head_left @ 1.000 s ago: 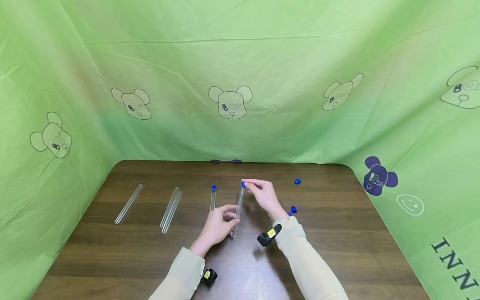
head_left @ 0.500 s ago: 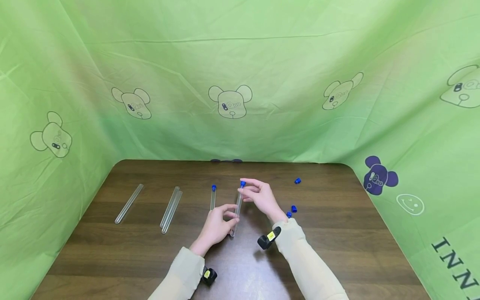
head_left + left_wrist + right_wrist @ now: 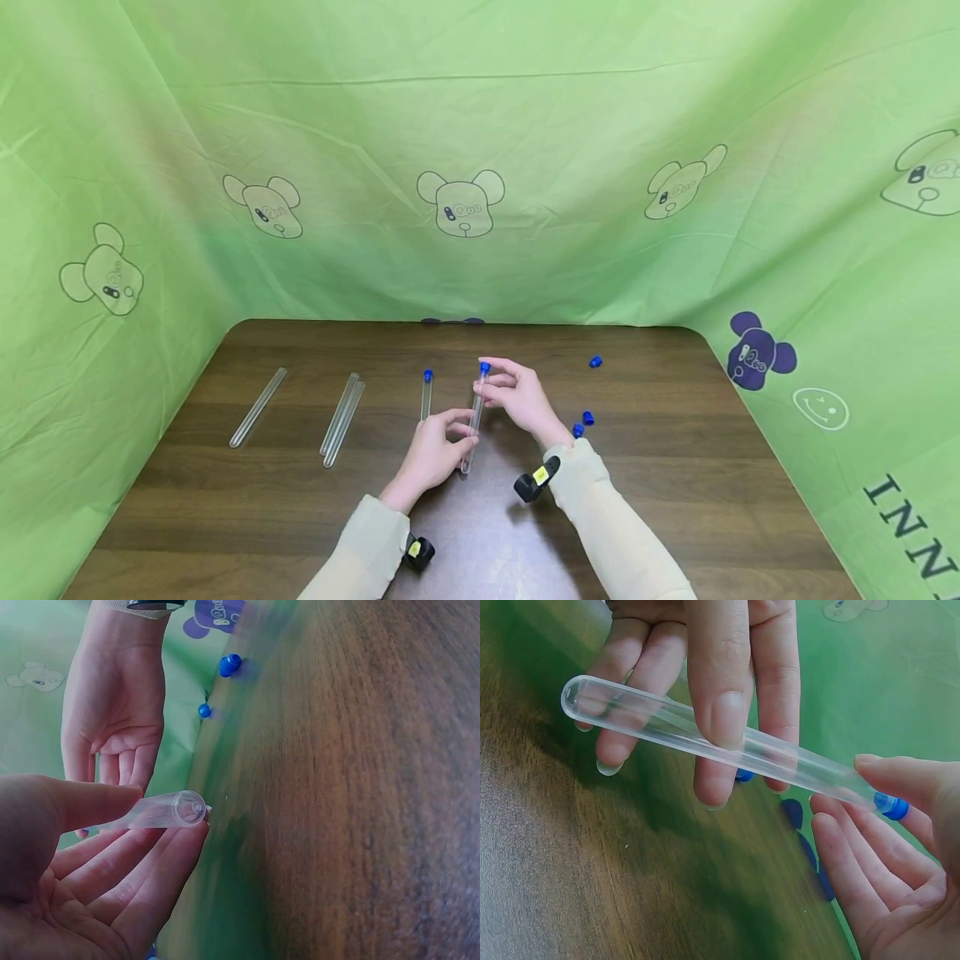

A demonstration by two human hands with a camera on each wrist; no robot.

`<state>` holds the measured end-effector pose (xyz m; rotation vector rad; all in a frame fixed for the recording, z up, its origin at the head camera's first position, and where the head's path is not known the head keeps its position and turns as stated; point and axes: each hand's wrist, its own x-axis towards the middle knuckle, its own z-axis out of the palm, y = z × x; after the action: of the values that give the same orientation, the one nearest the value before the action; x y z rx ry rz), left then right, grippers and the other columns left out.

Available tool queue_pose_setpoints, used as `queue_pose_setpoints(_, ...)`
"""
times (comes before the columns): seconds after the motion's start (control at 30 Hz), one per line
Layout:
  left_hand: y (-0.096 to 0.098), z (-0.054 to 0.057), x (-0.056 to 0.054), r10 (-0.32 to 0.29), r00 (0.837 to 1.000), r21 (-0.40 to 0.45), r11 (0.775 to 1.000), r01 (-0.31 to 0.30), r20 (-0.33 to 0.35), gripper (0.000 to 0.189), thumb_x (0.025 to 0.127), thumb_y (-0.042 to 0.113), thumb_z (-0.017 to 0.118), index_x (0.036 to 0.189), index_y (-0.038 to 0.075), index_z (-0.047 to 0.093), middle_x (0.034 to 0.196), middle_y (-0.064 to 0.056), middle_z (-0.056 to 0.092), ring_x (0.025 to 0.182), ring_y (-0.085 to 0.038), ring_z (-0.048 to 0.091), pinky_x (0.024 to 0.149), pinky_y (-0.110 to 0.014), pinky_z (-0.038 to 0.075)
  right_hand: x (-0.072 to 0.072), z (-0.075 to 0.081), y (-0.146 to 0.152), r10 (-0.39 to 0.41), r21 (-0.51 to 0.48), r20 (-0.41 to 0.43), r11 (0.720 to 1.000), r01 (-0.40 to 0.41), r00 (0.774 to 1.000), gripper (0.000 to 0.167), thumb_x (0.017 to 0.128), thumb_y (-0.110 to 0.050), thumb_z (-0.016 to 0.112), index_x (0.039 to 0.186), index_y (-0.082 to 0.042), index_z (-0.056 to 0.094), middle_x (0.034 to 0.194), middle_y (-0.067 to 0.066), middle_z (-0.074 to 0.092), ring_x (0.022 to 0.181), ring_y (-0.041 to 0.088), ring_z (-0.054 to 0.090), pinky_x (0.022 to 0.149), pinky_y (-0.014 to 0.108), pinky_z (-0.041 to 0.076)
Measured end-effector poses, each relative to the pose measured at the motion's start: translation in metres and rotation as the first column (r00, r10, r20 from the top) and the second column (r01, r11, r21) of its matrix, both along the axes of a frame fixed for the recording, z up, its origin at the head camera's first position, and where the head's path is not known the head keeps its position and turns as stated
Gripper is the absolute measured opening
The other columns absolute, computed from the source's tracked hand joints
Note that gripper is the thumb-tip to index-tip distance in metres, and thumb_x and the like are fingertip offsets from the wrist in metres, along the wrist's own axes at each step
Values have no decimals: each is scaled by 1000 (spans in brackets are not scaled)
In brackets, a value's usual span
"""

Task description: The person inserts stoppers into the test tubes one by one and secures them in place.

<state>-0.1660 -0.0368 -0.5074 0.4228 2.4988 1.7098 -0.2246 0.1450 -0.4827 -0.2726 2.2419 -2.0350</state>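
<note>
A clear plastic test tube [image 3: 477, 407] with a blue cap [image 3: 485, 367] in its upper end is held between both hands over the middle of the table. My left hand [image 3: 431, 454] pinches the tube's lower half between thumb and fingers; the rounded bottom shows in the left wrist view. At the capped end, my right hand [image 3: 525, 400] grips the tube just below the cap, its thumb in front and index finger by the cap. The right wrist view shows the cap [image 3: 895, 808] seated in the tube's mouth, partly covered by the right hand.
Another capped test tube [image 3: 427, 397] lies beyond the left hand, its lower part hidden. More uncapped test tubes [image 3: 343, 421] lie to the left, with one tube [image 3: 258, 408] farther left. Loose blue caps [image 3: 588, 418] lie right of the right wrist, and one cap [image 3: 596, 362] farther back.
The right thumb and fingers have slid from around the cap down to the tube just below it, uncovering the cap. The left hand keeps its hold in place.
</note>
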Motion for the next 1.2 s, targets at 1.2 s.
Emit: queue_pose_setpoints(1.2, 0, -3, 0, 5, 1000, 16, 1000, -5, 17, 37, 91, -1, 72, 128, -5, 65, 90, -5, 75, 54, -20, 67, 51, -27, 52, -4, -7, -2, -27, 54, -37, 998, 29, 999, 43, 91, 3, 74, 132, 6, 63, 96, 21, 74, 78, 25, 74, 74, 43, 60)
